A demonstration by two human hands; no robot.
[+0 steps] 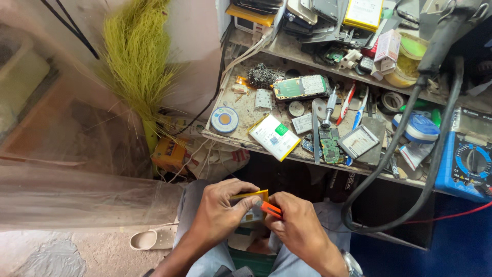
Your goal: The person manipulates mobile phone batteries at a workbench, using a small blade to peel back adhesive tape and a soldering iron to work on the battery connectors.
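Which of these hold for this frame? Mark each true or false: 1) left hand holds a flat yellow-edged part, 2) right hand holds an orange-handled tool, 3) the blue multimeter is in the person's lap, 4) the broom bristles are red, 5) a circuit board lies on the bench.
1) The left hand holds a flat yellow-edged part. True.
2) The right hand holds an orange-handled tool. True.
3) The blue multimeter is in the person's lap. False: it sits at the right end of the bench.
4) The broom has red bristles. False: they are yellow-green.
5) A green circuit board lies on the bench. True.
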